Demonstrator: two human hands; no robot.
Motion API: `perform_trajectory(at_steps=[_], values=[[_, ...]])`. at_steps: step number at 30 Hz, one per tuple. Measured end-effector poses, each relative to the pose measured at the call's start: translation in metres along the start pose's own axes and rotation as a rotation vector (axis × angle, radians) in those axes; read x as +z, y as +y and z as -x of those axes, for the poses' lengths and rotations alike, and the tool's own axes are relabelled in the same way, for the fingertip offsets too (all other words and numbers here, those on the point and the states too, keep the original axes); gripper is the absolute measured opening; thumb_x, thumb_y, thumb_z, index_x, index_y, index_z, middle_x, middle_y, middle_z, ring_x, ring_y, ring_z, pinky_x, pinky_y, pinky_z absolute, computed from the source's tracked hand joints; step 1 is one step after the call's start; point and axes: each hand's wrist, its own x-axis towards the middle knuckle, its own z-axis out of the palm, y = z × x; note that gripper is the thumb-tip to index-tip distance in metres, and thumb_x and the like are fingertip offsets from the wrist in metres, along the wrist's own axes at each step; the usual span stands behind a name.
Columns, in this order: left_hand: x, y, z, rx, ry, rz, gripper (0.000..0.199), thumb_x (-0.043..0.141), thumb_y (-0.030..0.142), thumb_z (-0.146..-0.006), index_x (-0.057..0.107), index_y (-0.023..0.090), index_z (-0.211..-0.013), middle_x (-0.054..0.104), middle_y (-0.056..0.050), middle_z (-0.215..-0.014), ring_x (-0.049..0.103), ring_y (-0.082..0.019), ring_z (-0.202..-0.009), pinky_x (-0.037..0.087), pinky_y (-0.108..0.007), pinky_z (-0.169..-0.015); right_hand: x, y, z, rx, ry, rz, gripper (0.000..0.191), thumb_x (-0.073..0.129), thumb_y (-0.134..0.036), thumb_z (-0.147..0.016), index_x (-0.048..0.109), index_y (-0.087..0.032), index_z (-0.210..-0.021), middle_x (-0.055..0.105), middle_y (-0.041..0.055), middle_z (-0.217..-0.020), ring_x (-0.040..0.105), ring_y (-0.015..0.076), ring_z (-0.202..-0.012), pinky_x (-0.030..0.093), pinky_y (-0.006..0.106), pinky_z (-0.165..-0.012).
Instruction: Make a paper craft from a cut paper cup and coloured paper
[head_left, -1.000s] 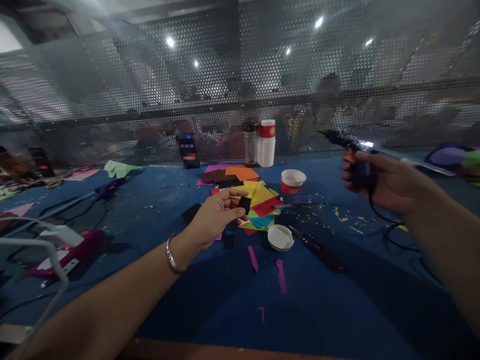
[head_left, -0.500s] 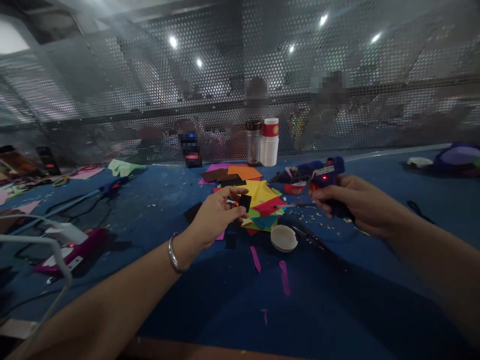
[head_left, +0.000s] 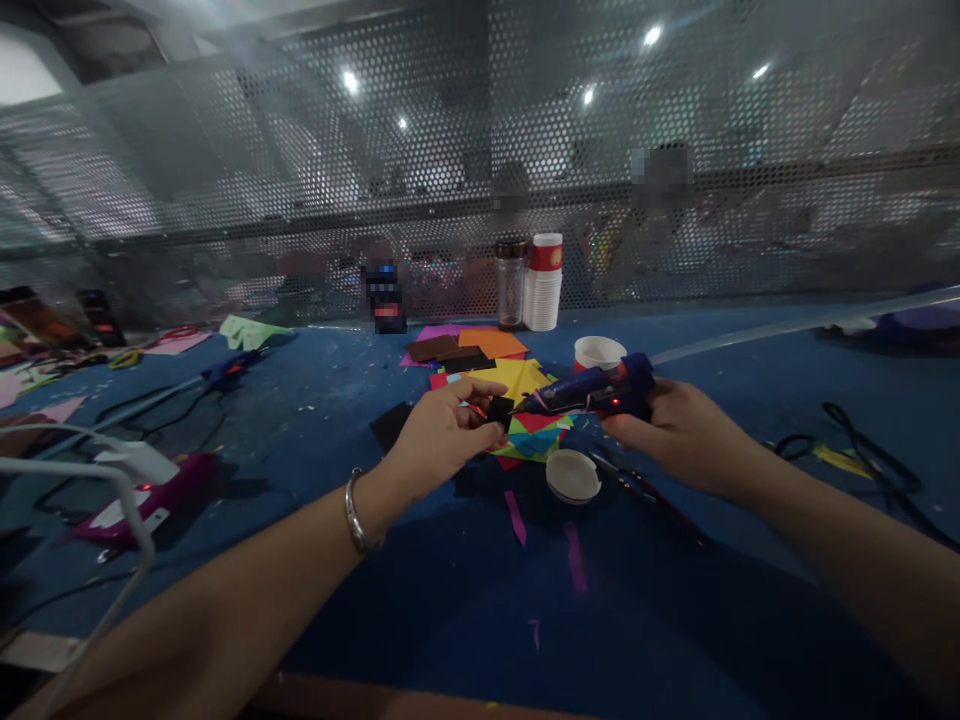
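My left hand (head_left: 439,428) pinches black paper (head_left: 500,409) while my right hand (head_left: 679,428) grips the glue gun (head_left: 581,392), whose nozzle (head_left: 526,405), slipping, could burn fingertips (head_left: 491,433).

A blue table (head_left: 420,610) carries a paper pile (head_left: 521,378), a jar (head_left: 511,288), a cup stack (head_left: 544,285), a lone cup (head_left: 598,351), a shallow dish (head_left: 573,476), purple scraps (head_left: 515,517) and a power strip (head_left: 174,497).

The bare left forearm (head_left: 255,575) slants up from the lower left to the bare left hand (head_left: 446,430), thumb and fingers pinched, while the bare right forearm (head_left: 832,525) enters from the right, its bare right hand (head_left: 686,435) curled in a grip.
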Motion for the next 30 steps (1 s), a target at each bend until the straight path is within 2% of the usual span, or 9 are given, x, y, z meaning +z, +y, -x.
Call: perform_trajectory(at_steps=[7, 16, 21, 24, 30], values=[[0.0021, 0.0014, 0.0021, 0.001, -0.028, 0.020, 0.042, 0.070, 0.009, -0.070, 0.064, 0.016, -0.111, 0.067, 0.002, -0.074, 0.068, -0.013, -0.066, 0.052, -0.026, -0.068, -0.0002, -0.0073, 0.0019, -0.094, 0.009, 0.040, 0.015, 0.048, -0.031, -0.071, 0.046, -0.024, -0.058, 0.054, -0.0002, -0.053, 0.050, 0.0161, -0.052, 0.037, 0.029, -0.049], [0.0030, 0.0048, 0.0039, -0.053, -0.047, 0.085, 0.041, 0.070, 0.007, -0.071, 0.062, 0.014, -0.111, 0.069, 0.000, -0.073, 0.066, -0.011, -0.066, 0.050, -0.023, -0.065, 0.0014, -0.0058, 0.0014, -0.095, 0.023, 0.121, 0.020, 0.051, -0.028, -0.071, 0.039, -0.025, -0.056, 0.049, -0.0012, -0.050, 0.047, 0.0153, -0.048, 0.034, 0.029, -0.047], [0.0026, 0.0047, 0.0041, -0.063, -0.076, 0.105, 0.043, 0.072, 0.009, -0.071, 0.061, 0.013, -0.113, 0.068, 0.001, -0.070, 0.064, -0.009, -0.061, 0.049, -0.022, -0.064, 0.0013, -0.0088, 0.0005, -0.088, -0.005, 0.138, 0.019, 0.053, -0.026, -0.070, 0.043, -0.023, -0.054, 0.052, -0.0016, -0.050, 0.048, 0.0146, -0.048, 0.034, 0.028, -0.047], [0.0022, 0.0036, 0.0036, -0.056, -0.075, 0.128, 0.042, 0.073, 0.008, -0.071, 0.061, 0.013, -0.111, 0.068, 0.000, -0.076, 0.066, -0.010, -0.064, 0.050, -0.023, -0.065, 0.0013, -0.0087, 0.0005, -0.069, -0.042, 0.150, 0.020, 0.055, -0.029, -0.071, 0.049, -0.022, -0.054, 0.055, -0.0002, -0.051, 0.052, 0.0160, -0.050, 0.037, 0.029, -0.049], [0.0016, 0.0024, 0.0027, -0.041, -0.067, 0.135, 0.040, 0.073, 0.008, -0.070, 0.063, 0.014, -0.108, 0.068, -0.001, -0.082, 0.066, -0.011, -0.067, 0.051, -0.023, -0.064, 0.0026, -0.0062, 0.0018, -0.030, -0.056, 0.036, 0.019, 0.060, -0.036, -0.072, 0.064, -0.018, -0.069, 0.066, 0.0025, -0.062, 0.059, 0.0182, -0.056, 0.043, 0.029, -0.051]])
